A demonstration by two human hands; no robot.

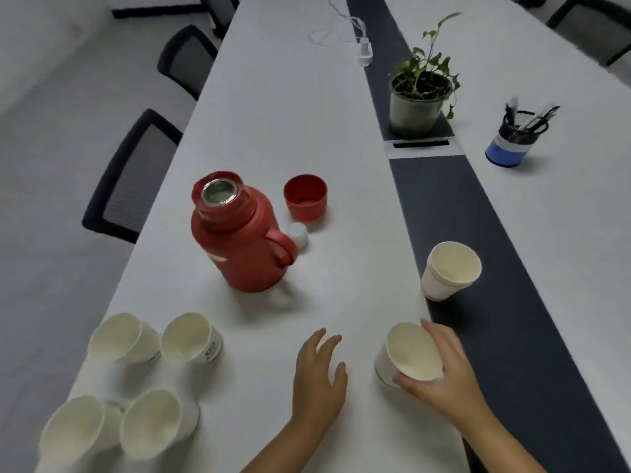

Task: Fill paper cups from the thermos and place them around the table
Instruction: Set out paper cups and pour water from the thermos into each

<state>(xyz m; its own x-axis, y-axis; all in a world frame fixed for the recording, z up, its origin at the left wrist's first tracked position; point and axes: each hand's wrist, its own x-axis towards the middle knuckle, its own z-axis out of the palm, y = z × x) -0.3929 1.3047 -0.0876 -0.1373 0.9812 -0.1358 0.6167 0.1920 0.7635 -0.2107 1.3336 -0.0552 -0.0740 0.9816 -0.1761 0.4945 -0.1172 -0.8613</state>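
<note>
Four paper cups (136, 377) are standing in a cluster at the near left corner of the white table (290, 107). Beyond them the red thermos (239, 233) is standing upright with its mouth uncovered, its red lid (305, 198) and a small white stopper (297, 233) lying just beside it. The left hand (319, 373) is hovering over the table, fingers spread and relaxed, grasping nothing. The right hand (444, 373) is wrapping its fingers and thumb around a paper cup (408, 356) near the dark centre strip (478, 233). A stack of cups (449, 271) is sitting farther along that strip.
</note>
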